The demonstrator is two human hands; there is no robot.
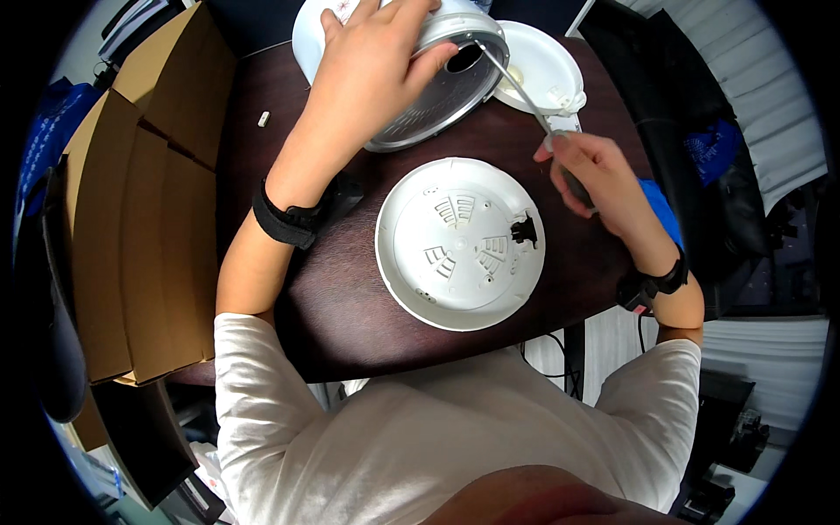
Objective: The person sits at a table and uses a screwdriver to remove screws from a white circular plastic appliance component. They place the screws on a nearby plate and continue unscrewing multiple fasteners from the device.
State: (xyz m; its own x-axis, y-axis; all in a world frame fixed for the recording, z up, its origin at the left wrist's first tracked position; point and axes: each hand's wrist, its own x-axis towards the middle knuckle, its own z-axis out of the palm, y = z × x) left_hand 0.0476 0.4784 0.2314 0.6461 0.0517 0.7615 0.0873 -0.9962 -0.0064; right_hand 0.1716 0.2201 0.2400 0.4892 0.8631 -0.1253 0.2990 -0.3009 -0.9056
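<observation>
A white rice cooker body (311, 39) with a grey metal inside lies tipped at the back of the table, its open end facing me. My left hand (372, 66) grips it from above, thumb over the rim and fingers spread on the wall. My right hand (595, 175) is closed around the handle of a long-shafted screwdriver (518, 86). Its tip meets the rim of the cooker body, near a dark round hole; whether a screw sits there is too small to tell. In front lies a round white base cover (461, 289) with vent slots and a black fitting.
A white round lid (556, 66) lies behind, right of the cooker body. A small white piece (263, 119) rests on the dark wooden table (337, 280) at left. Cardboard boxes (144, 236) line the left edge. A black seat (674, 105) stands at right.
</observation>
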